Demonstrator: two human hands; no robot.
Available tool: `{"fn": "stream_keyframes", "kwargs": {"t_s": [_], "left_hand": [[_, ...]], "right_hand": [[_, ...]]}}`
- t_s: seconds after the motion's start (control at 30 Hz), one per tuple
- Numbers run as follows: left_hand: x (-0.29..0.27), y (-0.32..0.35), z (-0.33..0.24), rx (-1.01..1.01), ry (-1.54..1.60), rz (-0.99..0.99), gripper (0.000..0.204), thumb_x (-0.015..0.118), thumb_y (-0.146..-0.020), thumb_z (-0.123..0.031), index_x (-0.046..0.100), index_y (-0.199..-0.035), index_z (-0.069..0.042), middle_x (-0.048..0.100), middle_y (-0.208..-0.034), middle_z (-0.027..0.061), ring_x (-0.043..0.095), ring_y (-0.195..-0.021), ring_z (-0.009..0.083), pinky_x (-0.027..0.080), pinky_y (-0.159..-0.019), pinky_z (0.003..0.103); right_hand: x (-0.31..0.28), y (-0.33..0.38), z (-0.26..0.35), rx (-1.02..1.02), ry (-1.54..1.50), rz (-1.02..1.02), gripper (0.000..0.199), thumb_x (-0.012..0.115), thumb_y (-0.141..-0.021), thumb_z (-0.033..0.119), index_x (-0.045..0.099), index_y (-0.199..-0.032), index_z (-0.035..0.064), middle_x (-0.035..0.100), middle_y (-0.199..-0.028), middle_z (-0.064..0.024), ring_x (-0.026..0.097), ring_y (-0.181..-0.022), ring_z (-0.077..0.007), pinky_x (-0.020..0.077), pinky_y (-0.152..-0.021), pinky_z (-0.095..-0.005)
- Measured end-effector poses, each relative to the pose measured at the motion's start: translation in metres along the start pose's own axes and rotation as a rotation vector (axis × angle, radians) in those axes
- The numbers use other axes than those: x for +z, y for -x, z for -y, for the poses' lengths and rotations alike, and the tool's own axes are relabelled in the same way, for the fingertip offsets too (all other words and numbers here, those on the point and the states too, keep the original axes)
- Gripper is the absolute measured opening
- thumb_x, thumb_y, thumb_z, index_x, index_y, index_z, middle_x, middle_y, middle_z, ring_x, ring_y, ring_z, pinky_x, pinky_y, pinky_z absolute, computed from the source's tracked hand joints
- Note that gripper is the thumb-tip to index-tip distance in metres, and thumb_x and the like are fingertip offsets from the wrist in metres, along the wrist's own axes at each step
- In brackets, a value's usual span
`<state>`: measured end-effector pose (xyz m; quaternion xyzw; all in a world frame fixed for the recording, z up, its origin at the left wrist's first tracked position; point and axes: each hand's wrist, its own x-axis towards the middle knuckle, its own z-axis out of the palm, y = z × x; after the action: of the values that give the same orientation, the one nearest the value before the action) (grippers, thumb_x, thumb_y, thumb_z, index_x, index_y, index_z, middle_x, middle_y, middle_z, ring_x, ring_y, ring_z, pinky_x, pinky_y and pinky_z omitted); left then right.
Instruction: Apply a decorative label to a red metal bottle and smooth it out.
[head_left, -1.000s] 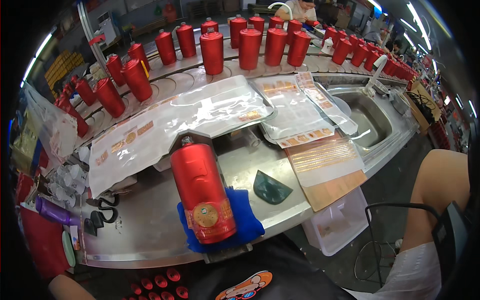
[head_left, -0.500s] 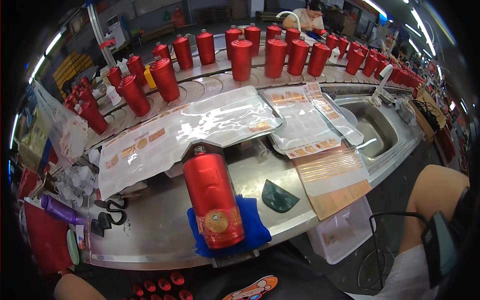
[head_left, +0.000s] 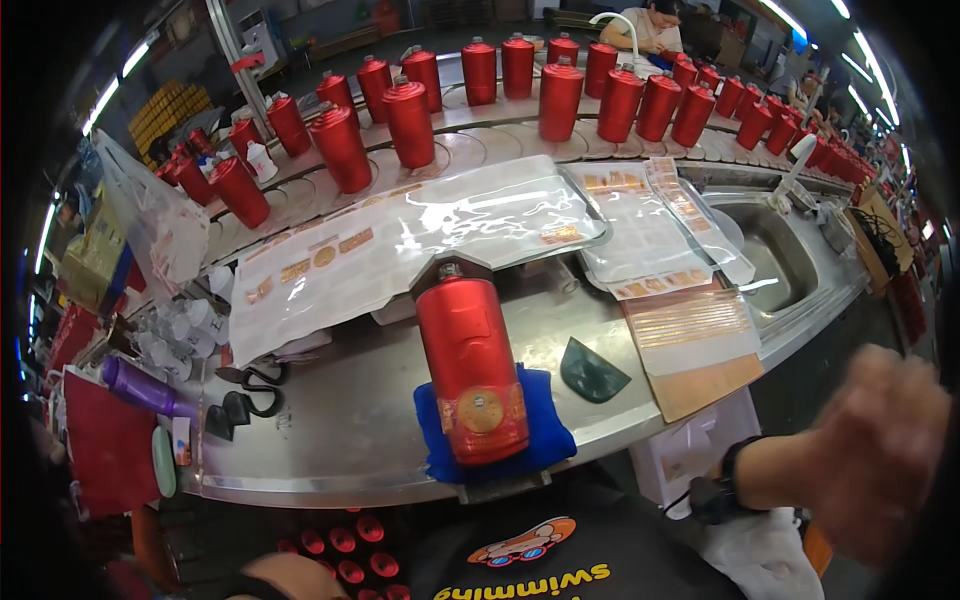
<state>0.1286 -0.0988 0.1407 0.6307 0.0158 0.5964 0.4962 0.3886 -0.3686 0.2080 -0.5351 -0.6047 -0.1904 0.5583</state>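
Observation:
My right hand (head_left: 870, 450) is raised at the far right, with a dark band on its wrist. Motion smears its fingers, so whether it holds anything cannot be told. My left hand does not show. In front of me a red bottle (head_left: 465, 335) lies tilted back on a blue cloth (head_left: 550, 415), its neck against a dark angular rest. A round gold label (head_left: 481, 410) sits on its lower front, and no hand touches it. Beside it on the steel table (head_left: 350, 420) is a dark green scraper-like piece (head_left: 593, 372). Behind lie clear sheets (head_left: 420, 240) with gold stickers.
Several red bottles (head_left: 560, 103) stand on a conveyor (head_left: 470, 150) beyond the table. A sink (head_left: 765, 245) is at the right, near a board with gold strips (head_left: 695, 345). Scissors (head_left: 262, 385) and a purple bottle (head_left: 140, 385) are at the left. Another person (head_left: 645, 35) works farther back.
My right hand has come into view at the right, moving fast. The whole view has shifted, and the nearer conveyor bottles have slid slightly right. The labelled bottle stays on its cloth.

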Motion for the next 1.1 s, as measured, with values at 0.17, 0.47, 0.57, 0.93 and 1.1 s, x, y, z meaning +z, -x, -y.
{"fn": "stream_keyframes", "kwargs": {"t_s": [0.17,0.47,0.57,0.93,1.1], "left_hand": [[0.002,0.026,0.034,-0.064,-0.02,0.099,0.053,0.055,-0.087,-0.031,0.049,-0.123,0.008,0.052,-0.125,0.0245,0.049,-0.122,0.0342,0.031,-0.109,0.049],[0.036,0.069,0.104,-0.155,-0.817,0.647,0.093,0.078,-0.072,-0.032,0.03,-0.143,0.003,0.031,-0.146,0.0284,0.03,-0.136,0.0434,0.026,-0.112,0.046],[0.035,0.072,0.109,-0.065,-0.849,0.637,0.097,0.08,-0.071,-0.033,0.028,-0.144,0.004,0.031,-0.146,0.03,0.033,-0.134,0.0463,0.029,-0.11,0.047],[0.022,0.097,0.121,-0.23,-0.678,0.553,0.094,0.068,-0.083,-0.045,0.021,-0.145,0.008,0.031,-0.145,0.0313,0.036,-0.134,0.0441,0.031,-0.109,0.045],[0.016,0.1,0.126,-0.217,-0.739,0.593,0.093,0.062,-0.087,-0.049,0.018,-0.145,0.009,0.032,-0.145,0.0304,0.033,-0.135,0.0429,0.026,-0.111,0.045]], "right_hand": [[0.128,0.045,-0.079,0.322,-0.212,0.499,0.043,0.063,-0.083,0.004,0.054,-0.126,0.0011,0.05,-0.128,-0.0219,0.054,-0.114,-0.0358,0.0443,-0.095,-0.0398],[0.16,0.098,-0.12,0.648,-0.433,0.633,0.063,0.059,-0.083,0.007,0.037,-0.142,0.0018,0.057,-0.119,-0.0182,0.056,-0.109,-0.0281,0.0436,-0.094,-0.0362],[0.156,0.095,-0.122,0.696,-0.436,0.669,0.062,0.061,-0.084,0.011,0.039,-0.141,0.0017,0.062,-0.101,-0.0149,0.062,-0.09,-0.0243,0.0488,-0.081,-0.0338],[0.161,0.105,-0.123,0.649,-0.367,0.523,0.028,0.063,-0.086,0.016,0.062,-0.109,-0.0001,0.06,-0.095,-0.0117,0.06,-0.088,-0.0234,0.0477,-0.077,-0.0337],[0.163,0.109,-0.126,0.566,-0.392,0.511,0.024,0.065,-0.085,0.016,0.061,-0.103,-0.0004,0.059,-0.096,-0.012,0.059,-0.09,-0.0238,0.0479,-0.08,-0.0332]]}}
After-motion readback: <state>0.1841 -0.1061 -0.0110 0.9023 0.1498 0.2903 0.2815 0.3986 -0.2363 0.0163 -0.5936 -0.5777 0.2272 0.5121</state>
